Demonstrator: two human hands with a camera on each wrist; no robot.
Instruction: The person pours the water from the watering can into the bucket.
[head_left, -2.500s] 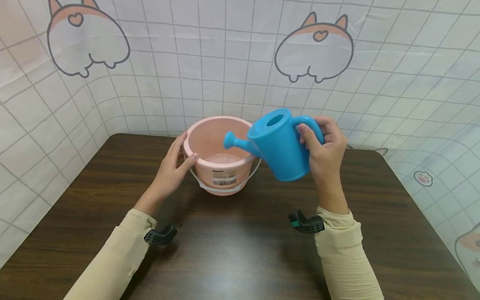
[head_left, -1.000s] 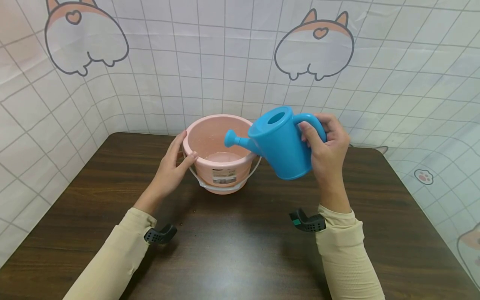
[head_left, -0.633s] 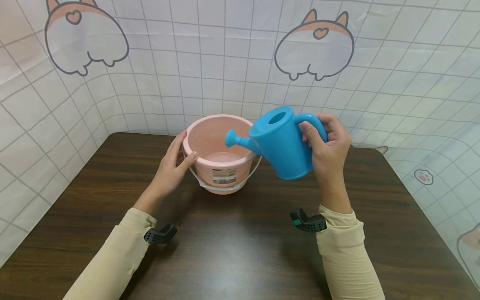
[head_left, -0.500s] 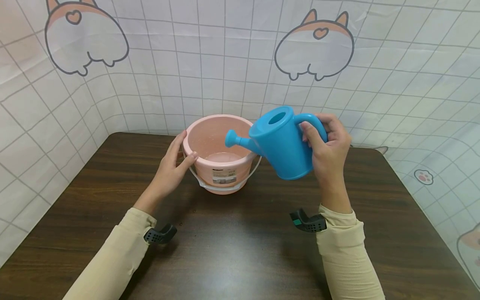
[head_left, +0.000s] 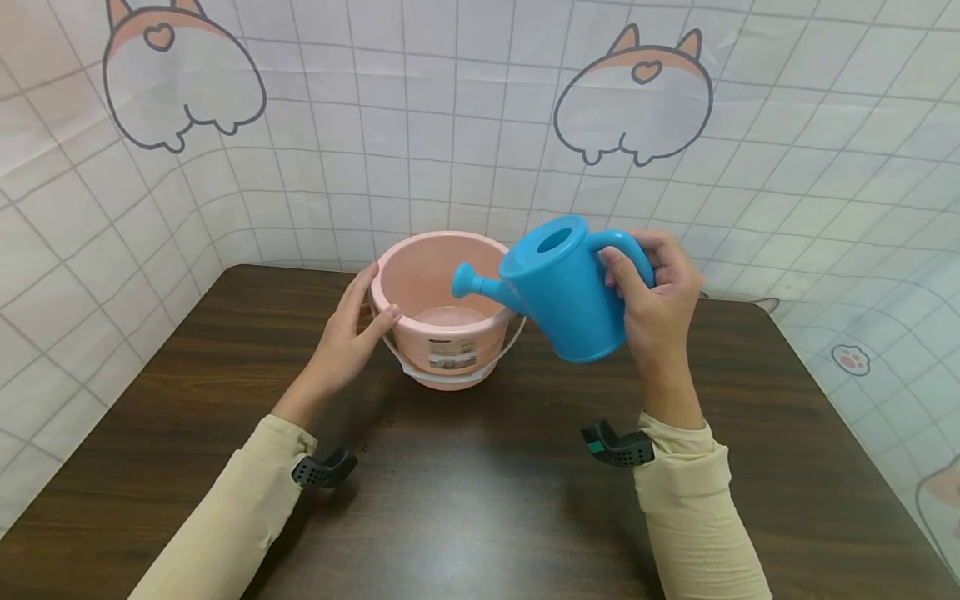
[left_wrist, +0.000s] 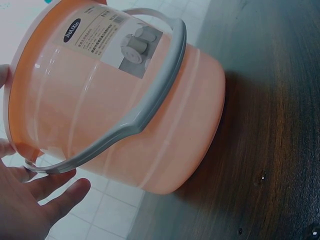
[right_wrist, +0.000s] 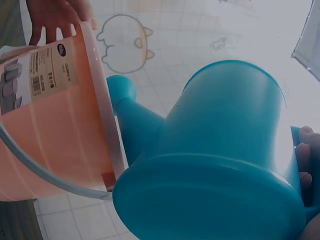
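Observation:
A pink bucket (head_left: 420, 333) with a paper label and a pale bail handle (left_wrist: 150, 100) stands on the table. My left hand (head_left: 348, 337) rests on its left side, thumb and index finger at the rim and the other fingers spread outside. My right hand (head_left: 656, 292) grips the loop handle of a blue watering can (head_left: 573, 296), held up to the right of the bucket and tipped left. Its spout (head_left: 480, 284) reaches over the bucket's rim, the rounded tip above the opening. In the right wrist view, the can's base (right_wrist: 210, 200) fills the lower part and hides most of the right hand.
The dark wooden table (head_left: 465, 492) has small droplets (left_wrist: 262, 176) on it. A white grid-patterned sheet (head_left: 450, 117) with cartoon animal prints hangs close behind the bucket and along both sides. A dark wrist camera mount (head_left: 618, 446) sits on each wrist.

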